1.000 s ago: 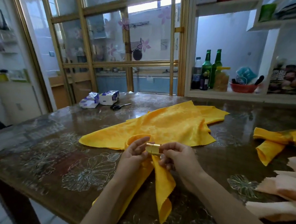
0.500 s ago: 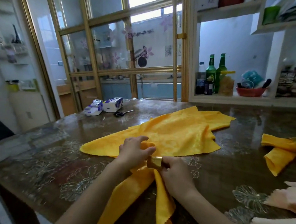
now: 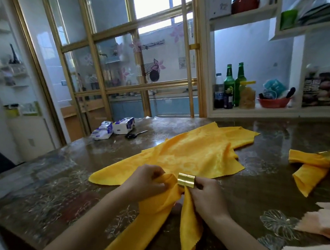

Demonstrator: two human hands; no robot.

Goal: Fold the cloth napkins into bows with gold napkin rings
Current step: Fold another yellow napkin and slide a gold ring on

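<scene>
Glossy table (image 3: 37, 188), yellow napkin (image 3: 157, 205), glass doors (image 3: 110, 17)

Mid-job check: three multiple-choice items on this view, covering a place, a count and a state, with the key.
1. Where does the finished yellow cloth bow lie?
A) beside scissors
B) on the floor
C) at the brown patterned table's right edge

2. How many green glass bottles stand on the white shelf?
A) two
B) one
C) four

3. The near gold metal napkin ring is:
A) lying loose
B) gripped by the right hand
C) on a peach napkin

Key:
1 C, it sits far right.
2 A, a pair stands together.
3 B, it pinches the ring while the left hand grips the yellow napkin.
</scene>
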